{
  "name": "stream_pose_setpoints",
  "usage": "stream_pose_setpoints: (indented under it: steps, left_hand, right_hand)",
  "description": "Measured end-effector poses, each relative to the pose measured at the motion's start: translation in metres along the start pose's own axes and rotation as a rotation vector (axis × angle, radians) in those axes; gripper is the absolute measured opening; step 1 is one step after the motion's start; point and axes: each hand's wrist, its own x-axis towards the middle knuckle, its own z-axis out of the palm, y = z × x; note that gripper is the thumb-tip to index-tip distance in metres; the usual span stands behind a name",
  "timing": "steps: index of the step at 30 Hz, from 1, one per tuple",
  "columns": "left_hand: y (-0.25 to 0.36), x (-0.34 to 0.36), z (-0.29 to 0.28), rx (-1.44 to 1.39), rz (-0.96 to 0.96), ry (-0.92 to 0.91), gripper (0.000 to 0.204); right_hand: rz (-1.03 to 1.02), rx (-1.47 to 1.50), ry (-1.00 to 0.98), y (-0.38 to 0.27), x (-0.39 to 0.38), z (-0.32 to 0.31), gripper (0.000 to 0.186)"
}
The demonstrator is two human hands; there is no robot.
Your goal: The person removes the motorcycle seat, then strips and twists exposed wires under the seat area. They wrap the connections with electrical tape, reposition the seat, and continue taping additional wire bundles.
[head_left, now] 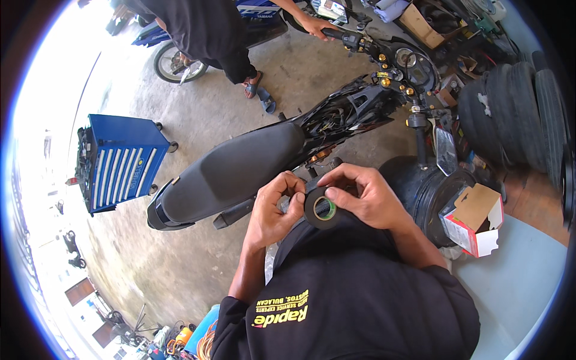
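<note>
Tape, one black roll, sits between two hands

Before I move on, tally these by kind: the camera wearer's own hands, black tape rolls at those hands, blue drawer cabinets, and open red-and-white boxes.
Wearer's own hands: 2 (left hand and right hand)
Black tape roll: 1
Blue drawer cabinet: 1
Open red-and-white box: 1
Total: 5
</note>
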Motion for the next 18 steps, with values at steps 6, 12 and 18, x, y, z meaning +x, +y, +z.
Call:
stream_pose_setpoints:
  steps: [6,12,18]
  left_hand:
    - [0.015,0.008,0.005,0.186,0.183,-0.017,0.011]
    - [0.018,0.016,-0.003,0.155,0.073,-0.094,0.010]
    - [0.016,0.016,0.010,-0.384,-0.135,0.056,0.029]
  right_hand:
    - [0.011,0.203,-0.070,0.004,0.003,0.005,0.030]
    - [0.188,0.426,-0.043,0.014,0.005,-0.001,0.031]
    - [0.142,0.492,0.157,0.012,0.009,0.004,0.029]
